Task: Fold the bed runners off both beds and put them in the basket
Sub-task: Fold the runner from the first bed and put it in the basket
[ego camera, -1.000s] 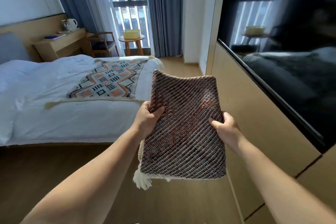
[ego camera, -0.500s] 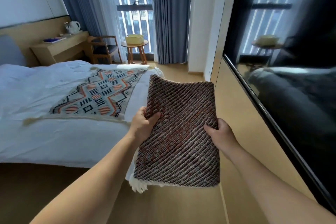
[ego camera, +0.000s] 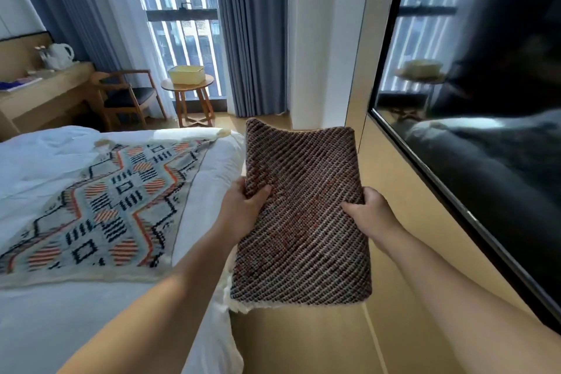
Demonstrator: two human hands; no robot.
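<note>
You had walked closer to the white bed; your left hand and right hand each kept a clenched grip on the folded brown woven bed runner.

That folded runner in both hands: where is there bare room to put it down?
The folded runner could land on the white sheet nearer than the patterned runner, or the sheet beyond it. The yellow basket looks empty but nearly fills the round table. The desk is cluttered.
</note>
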